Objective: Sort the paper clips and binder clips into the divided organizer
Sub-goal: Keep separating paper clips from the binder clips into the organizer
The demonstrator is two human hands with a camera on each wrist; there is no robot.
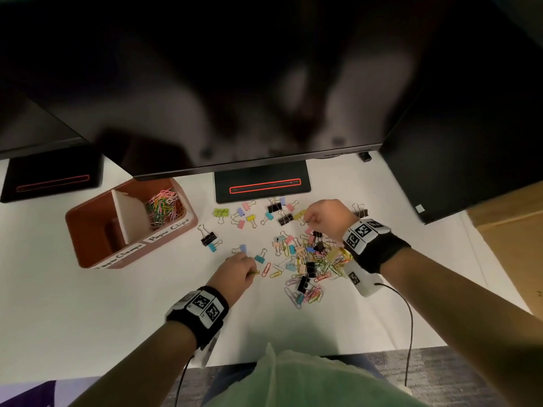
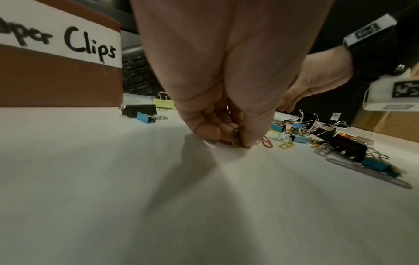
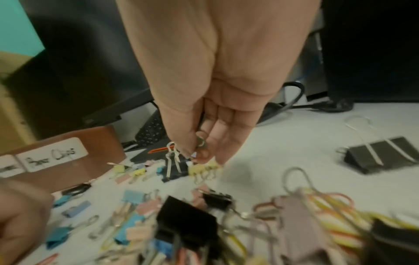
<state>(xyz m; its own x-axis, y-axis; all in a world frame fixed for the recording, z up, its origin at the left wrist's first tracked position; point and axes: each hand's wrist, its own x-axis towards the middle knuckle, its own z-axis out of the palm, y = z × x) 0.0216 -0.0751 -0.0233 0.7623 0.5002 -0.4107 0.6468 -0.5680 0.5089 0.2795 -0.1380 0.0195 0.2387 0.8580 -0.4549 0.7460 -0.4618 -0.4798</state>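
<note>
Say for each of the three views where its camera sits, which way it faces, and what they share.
Head: worn on the head, looking down at the white desk; both forearms, the left hand and the right hand show.
Left wrist: low over the desk, looking along the left hand's fingers pinching paper clips; the right hand shows beyond.
Right wrist: above the clip pile, looking along the right hand's fingers.
Shared: the brown organizer with its "Paper Clips" label appears in all three.
</note>
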